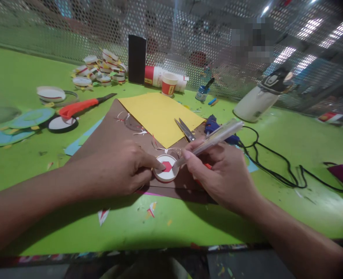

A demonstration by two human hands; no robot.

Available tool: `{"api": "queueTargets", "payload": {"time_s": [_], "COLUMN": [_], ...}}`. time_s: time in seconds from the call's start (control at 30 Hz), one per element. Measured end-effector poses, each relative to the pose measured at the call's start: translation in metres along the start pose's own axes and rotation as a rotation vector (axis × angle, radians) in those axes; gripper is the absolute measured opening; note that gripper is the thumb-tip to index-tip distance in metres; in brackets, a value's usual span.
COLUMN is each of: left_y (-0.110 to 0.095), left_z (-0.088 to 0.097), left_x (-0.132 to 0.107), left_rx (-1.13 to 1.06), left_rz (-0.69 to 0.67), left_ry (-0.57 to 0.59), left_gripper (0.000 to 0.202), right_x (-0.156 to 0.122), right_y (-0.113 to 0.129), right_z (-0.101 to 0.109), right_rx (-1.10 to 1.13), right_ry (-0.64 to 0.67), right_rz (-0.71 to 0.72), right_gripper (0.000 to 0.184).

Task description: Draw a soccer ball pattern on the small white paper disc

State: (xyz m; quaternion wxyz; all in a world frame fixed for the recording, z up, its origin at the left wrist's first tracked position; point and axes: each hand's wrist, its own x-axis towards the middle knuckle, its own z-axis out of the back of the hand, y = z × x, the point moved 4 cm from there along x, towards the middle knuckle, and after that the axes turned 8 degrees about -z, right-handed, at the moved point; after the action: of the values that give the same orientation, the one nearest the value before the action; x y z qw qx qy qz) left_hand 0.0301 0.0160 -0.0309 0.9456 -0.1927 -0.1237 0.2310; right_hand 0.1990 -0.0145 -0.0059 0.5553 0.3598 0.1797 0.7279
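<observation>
My left hand (127, 166) has its index fingertip pressed onto a red hexagonal paper piece (167, 166). That piece lies inside a white round paper cup bottom (166, 178) with a low rim, and my other left fingers are curled beside it. Between thumb and fingers, my right hand (218, 170) grips a clear-barrelled pen (218, 134), its tip at the hexagon's right edge. Scissors (185, 131) show their blades past my right hand; their orange handles are mostly hidden below it. Brown card (107, 131) lies underneath, with a yellow sheet (162, 116) on it.
A blue glue gun (213, 124) with black cord lies right. Behind stand a phone (137, 59), paper cup (169, 83), paint jar (202, 93) and tilted bottle (257, 102). At left are an orange-handled knife (78, 107), blue discs (33, 117) and piled cup rings (101, 69).
</observation>
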Motion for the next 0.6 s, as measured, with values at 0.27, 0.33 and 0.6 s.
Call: {"api": "queueTargets", "payload": {"time_s": [0.27, 0.33, 0.6], "left_y": [-0.0002, 0.0005, -0.0001], "left_z": [-0.0005, -0.0007, -0.0006], "left_x": [-0.0008, -0.0012, -0.0006], "left_rx": [-0.001, 0.005, 0.003], "left_rz": [0.004, 0.012, 0.011], "left_ry": [0.015, 0.025, 0.023], "left_gripper": [0.028, 0.029, 0.029], "right_x": [-0.0043, -0.0051, -0.0055], "right_y": [0.0025, 0.0022, 0.0027], "right_z": [-0.0039, -0.004, -0.0059], "right_rx": [0.013, 0.011, 0.072], "right_ry": [0.01, 0.008, 0.027], "right_rz": [0.012, 0.016, 0.022], "right_gripper": [0.017, 0.016, 0.018]}}
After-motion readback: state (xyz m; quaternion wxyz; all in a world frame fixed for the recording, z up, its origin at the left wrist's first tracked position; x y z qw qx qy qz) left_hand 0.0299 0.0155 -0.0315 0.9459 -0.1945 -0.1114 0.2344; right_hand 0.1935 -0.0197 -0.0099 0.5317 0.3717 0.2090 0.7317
